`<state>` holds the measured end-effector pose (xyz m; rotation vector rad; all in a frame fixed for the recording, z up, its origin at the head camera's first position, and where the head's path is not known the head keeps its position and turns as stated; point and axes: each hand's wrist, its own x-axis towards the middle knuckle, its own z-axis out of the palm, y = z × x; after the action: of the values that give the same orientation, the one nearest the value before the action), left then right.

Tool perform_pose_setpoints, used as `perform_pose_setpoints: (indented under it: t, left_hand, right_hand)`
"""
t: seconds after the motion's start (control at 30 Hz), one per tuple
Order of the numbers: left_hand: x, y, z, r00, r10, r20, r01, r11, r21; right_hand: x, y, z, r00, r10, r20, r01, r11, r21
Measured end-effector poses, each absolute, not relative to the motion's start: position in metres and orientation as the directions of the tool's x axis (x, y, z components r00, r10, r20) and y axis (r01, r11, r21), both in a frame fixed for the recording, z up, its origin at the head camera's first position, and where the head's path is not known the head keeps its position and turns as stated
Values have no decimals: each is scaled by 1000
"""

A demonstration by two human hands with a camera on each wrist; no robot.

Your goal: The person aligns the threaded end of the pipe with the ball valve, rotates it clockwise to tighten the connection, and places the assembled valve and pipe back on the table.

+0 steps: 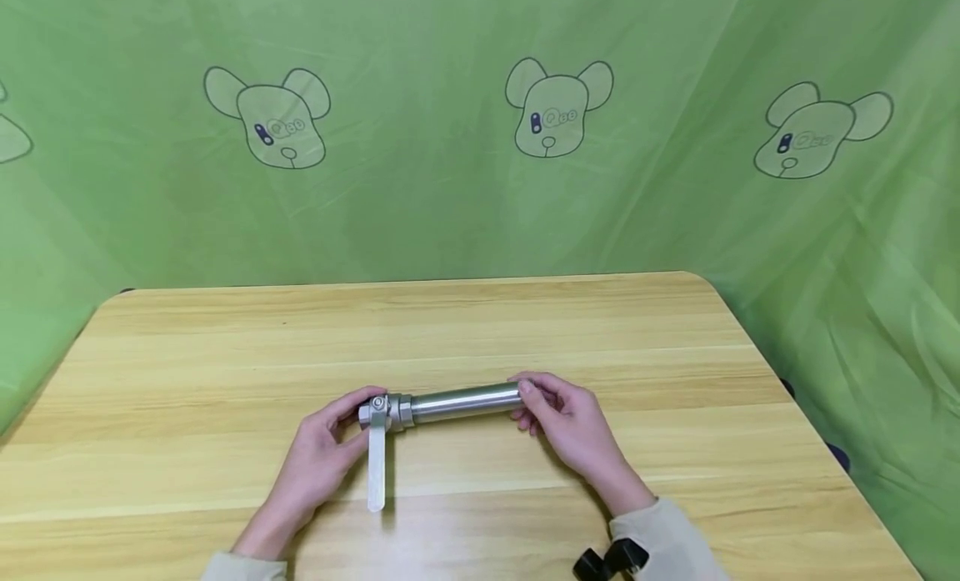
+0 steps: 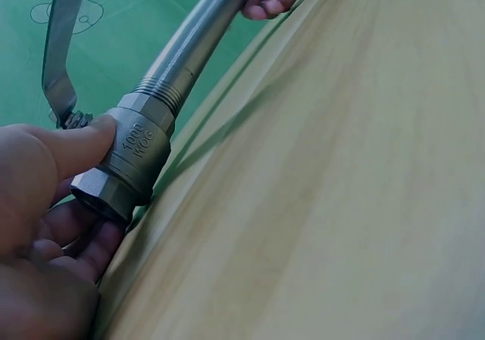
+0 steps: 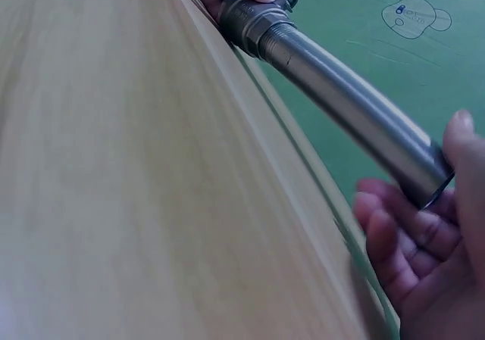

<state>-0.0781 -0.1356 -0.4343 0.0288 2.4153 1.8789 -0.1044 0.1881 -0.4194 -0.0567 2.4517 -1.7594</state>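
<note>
A metal ball valve [image 1: 394,413] with a flat lever handle [image 1: 377,473] is joined to a shiny steel pipe [image 1: 465,403]. My left hand [image 1: 322,452] grips the valve, thumb on the body beside the "1000 WOG" marking and fingers round its far side. In the left wrist view, threads show where the pipe [image 2: 193,48] enters the valve's hex collar. My right hand [image 1: 576,427] holds the pipe's free end, the thumb on top and the fingers behind and below. Seen from the right wrist, the pipe [image 3: 352,101] slants above the tabletop, its end between thumb and fingers.
A light wood-grain table [image 1: 225,348] with rounded far corners lies under the hands. Green cloth [image 1: 420,206] printed with bear-head outlines hangs behind and at the sides. A small black device [image 1: 611,558] sits at the right sleeve cuff.
</note>
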Motion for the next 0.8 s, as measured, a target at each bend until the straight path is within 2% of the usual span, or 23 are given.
perform_pose_setpoints:
  t: [0.13,0.3,0.43,0.63,0.8]
  left_hand:
    - [-78,-135,-433,-997,44,-66,-50,293,955]
    - [-79,-134,-432,-995,39,-87,-71,308,949]
    - [-78,-136,-431,-994,48,-96,-78,289,954]
    - [-77,-137,-432,-994,51,-92,-73,297,952]
    - [-77,-137,-432,-995,50,-81,-61,313,948]
  right_hand:
    - [-103,190,-419,-988,-146,-39,-8,308,-951]
    - [-103,191,-419,-977,-204,-60,16,214,-977]
    - [-103,190,-418,-979,-184,-87,34,274,-961]
    - [-104,190,-420,-993,-105,-55,8,408,-913]
    - [-106,196,-424,-984,-174,40,-92,308,-947]
